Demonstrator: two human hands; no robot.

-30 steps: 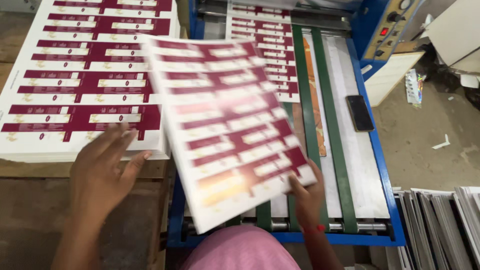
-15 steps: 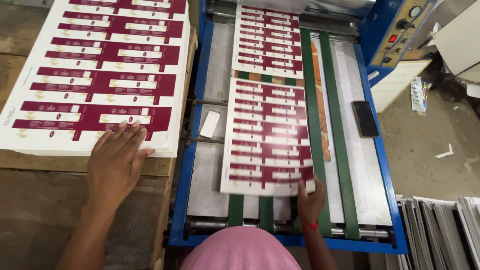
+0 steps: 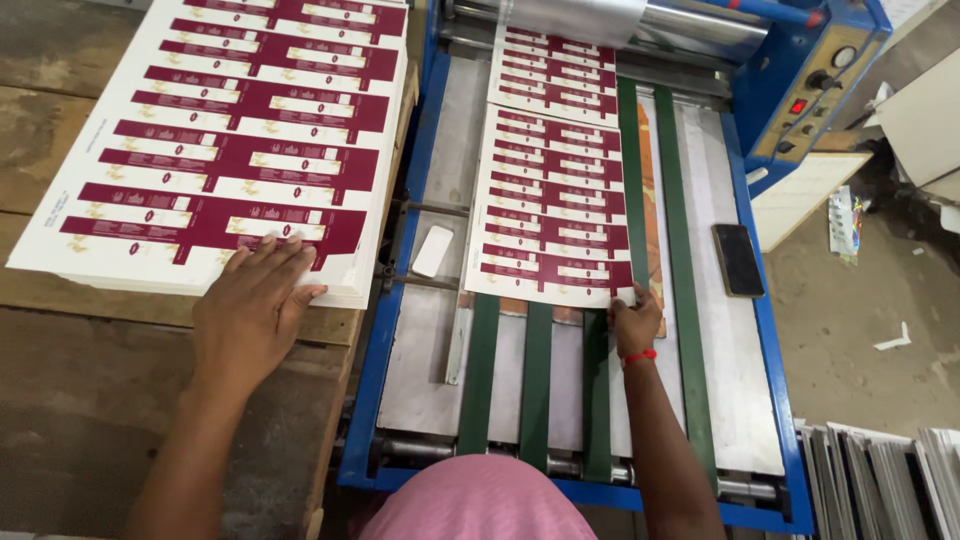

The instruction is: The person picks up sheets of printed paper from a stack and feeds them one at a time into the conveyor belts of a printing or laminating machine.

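Head view: we see the left hand [image 3: 255, 305] palm down, fingers spread flat on the near edge of the stack [image 3: 225, 140] of maroon-printed sheets on the wooden table [image 3: 80, 400], forearm running straight back toward us. The right hand [image 3: 634, 322], arm extended, pinches the near right corner of a sheet [image 3: 555, 215] lying flat on the green belts [image 3: 535, 375] of the blue machine [image 3: 770, 330]; a phone [image 3: 738, 259] lies just right of it.

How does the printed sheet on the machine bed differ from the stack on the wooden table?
The sheet on the bed lies single on green belts, its corner under the right hand; the stack is many sheets thick, the left hand flat on its near edge. Both show maroon carton prints.
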